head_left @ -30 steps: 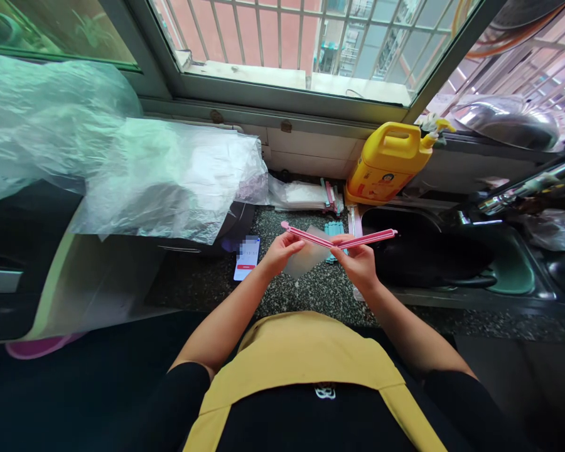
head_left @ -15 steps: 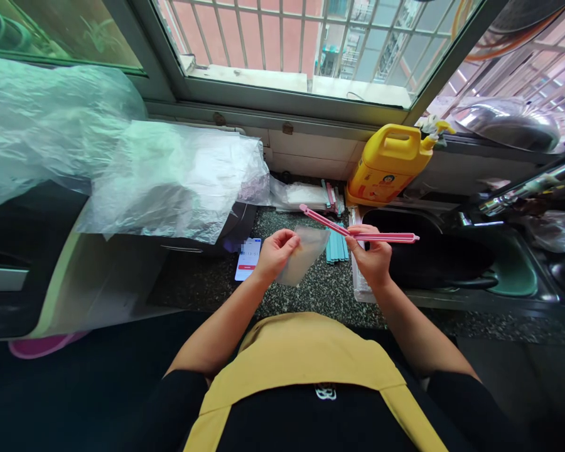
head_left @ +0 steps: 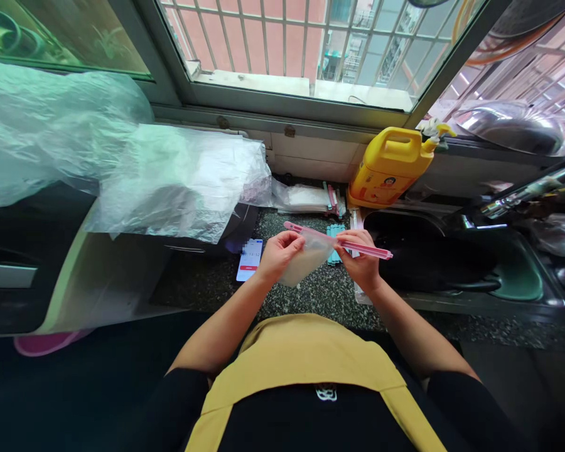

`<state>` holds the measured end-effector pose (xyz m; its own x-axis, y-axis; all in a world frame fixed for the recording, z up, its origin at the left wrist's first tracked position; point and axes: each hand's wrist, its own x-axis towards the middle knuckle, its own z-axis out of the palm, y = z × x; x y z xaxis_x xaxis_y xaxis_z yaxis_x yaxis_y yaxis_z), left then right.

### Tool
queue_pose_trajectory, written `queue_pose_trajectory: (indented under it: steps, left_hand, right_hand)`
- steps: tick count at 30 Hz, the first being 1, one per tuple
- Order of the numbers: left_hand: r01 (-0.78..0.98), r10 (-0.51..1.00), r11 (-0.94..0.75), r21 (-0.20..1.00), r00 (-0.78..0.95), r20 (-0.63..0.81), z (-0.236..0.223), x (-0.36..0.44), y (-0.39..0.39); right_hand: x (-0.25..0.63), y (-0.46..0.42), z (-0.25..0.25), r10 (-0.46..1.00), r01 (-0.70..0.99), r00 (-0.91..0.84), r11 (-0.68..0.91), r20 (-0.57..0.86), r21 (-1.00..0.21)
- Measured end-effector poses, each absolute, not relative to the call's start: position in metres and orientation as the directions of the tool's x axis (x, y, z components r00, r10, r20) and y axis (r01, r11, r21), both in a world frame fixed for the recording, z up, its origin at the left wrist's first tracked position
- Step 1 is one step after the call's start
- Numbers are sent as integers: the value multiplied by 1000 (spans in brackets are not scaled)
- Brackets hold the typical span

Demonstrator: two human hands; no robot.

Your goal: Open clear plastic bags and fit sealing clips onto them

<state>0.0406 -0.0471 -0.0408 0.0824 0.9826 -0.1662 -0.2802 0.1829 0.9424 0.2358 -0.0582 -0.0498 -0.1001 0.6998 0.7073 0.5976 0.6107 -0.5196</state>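
Observation:
My left hand [head_left: 280, 256] pinches the upper left corner of a small translucent plastic bag [head_left: 307, 260], which hangs over the counter. Between the fingers of my right hand [head_left: 363, 267] is a pink bag sealing clip [head_left: 375, 252], a long thin strip with its two arms spread apart at the hinge. One arm lies along the bag's top edge and reaches my left fingertips; the other sticks out to the right. My right fingers also touch the bag's upper right corner. Several teal sealing clips [head_left: 333, 258] lie on the counter behind, partly hidden by the bag and my right hand.
A phone [head_left: 249, 260] lies on the speckled counter [head_left: 282, 298] at left. Behind are stacked clear bags [head_left: 306, 198] with pink and teal clips. A yellow jug [head_left: 388, 166] stands near the sink [head_left: 518, 270], which holds a black pan [head_left: 428, 257]. Plastic sheeting [head_left: 183, 179] covers an appliance.
My right hand has moved left and slightly down with the pink clip. The clip's left arm has come from above the bag to its top edge. My left hand has barely moved.

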Motion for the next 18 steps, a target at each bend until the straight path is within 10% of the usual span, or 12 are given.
queue_pose_trajectory:
  steps: [18]
  left_hand:
    - [-499,927,324,804,-3,-375,-49,47,-44]
  right_hand:
    - [233,-62,-52,725,623,-127,590,677,-514]
